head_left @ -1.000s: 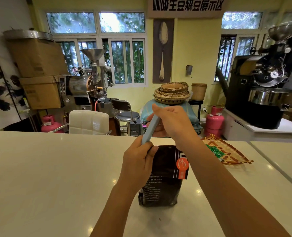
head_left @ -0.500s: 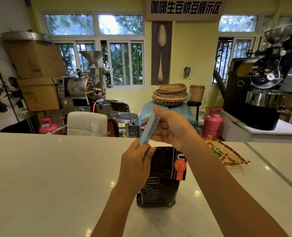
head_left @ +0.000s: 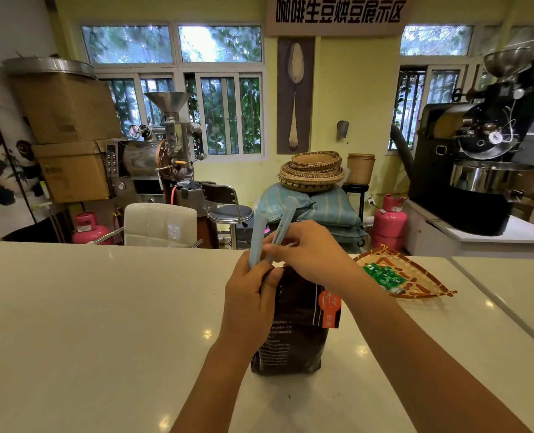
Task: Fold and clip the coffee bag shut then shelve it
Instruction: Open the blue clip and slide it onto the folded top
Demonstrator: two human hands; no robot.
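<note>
A dark brown coffee bag (head_left: 293,332) with an orange label stands upright on the white counter (head_left: 103,323), its top folded over. Above the fold I hold a long pale blue bag clip (head_left: 270,232), its two arms spread apart in a V. My left hand (head_left: 248,295) grips the clip's lower hinged end and rests against the bag's top left. My right hand (head_left: 309,248) pinches the clip's right arm just above the bag. The bag's top edge is hidden behind my hands.
A woven bamboo tray (head_left: 415,276) with green packets lies on the counter to the right of the bag. A counter seam (head_left: 493,304) runs diagonally at right. Behind the counter stand a white chair (head_left: 159,223), coffee roasters (head_left: 478,157) and pink gas cylinders (head_left: 389,220).
The clip was shut one second ago and now has its two arms spread apart. My right hand has dropped closer to the bag's top.
</note>
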